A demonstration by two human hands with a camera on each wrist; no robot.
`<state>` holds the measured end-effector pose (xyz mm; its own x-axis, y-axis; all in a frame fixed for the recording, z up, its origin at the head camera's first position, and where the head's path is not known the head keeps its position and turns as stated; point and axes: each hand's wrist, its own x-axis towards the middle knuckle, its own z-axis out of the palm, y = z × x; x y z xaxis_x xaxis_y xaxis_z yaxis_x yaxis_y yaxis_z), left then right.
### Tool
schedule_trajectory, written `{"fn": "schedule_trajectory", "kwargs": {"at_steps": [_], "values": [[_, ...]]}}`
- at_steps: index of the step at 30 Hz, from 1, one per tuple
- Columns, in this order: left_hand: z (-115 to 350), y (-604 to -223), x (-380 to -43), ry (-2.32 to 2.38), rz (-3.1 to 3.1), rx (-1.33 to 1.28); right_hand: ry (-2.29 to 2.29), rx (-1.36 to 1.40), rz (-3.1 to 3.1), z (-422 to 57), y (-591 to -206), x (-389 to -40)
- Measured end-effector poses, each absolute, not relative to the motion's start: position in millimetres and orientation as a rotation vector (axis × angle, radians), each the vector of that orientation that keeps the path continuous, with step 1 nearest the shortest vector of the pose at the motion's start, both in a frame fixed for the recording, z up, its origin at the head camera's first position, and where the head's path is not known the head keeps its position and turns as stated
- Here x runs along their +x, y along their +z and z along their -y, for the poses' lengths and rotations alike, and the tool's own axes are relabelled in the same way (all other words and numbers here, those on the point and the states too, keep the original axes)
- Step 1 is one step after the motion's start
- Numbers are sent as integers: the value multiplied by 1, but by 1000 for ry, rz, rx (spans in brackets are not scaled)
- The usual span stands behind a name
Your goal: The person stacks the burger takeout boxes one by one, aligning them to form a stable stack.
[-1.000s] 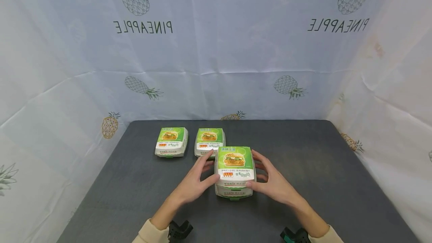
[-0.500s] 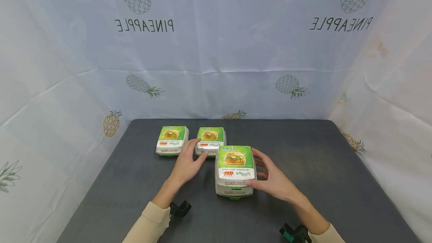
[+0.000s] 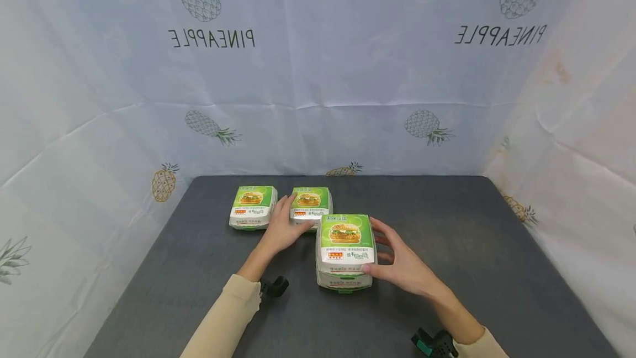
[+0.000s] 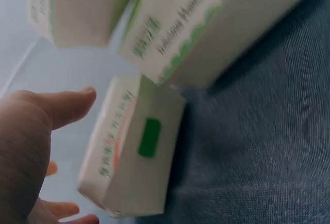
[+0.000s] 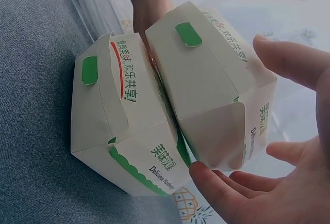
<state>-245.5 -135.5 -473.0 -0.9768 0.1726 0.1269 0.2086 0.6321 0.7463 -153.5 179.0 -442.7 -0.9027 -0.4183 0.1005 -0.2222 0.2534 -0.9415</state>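
Observation:
Two burger boxes with green-and-white printed lids stand stacked in the middle: an upper box [image 3: 346, 242] on a lower box [image 3: 344, 280]. My right hand [image 3: 404, 269] is at the stack's right side, thumb by the upper box's front corner and fingers along its side. In the right wrist view its fingers are loosely bent beside the boxes. My left hand [image 3: 280, 231] reaches over the back middle burger box [image 3: 312, 199], fingers at its left side and thumb near its front. A gap shows between thumb and box [image 4: 139, 146] in the left wrist view.
Another burger box [image 3: 252, 206] sits at the back left, close to my left fingers. All the boxes stand on a dark table [image 3: 422, 220]. A pale cloth [image 3: 318, 70] printed with pineapples hangs behind it and at both sides.
My left hand has left the stack and moved back and left to the back middle box. My right hand stays beside the stack, which has not visibly moved.

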Motion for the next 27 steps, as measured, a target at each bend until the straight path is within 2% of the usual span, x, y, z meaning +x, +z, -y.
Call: {"fn": "schedule_trajectory", "kwargs": {"at_steps": [8,27], "values": [[133,-479,-255,-1433,2789,-293,-1719,-609,-2344,-180,-443,-154],[135,-478,-257,-1359,2780,-317,-1713,-600,-2356,-177,-441,-152]]}}
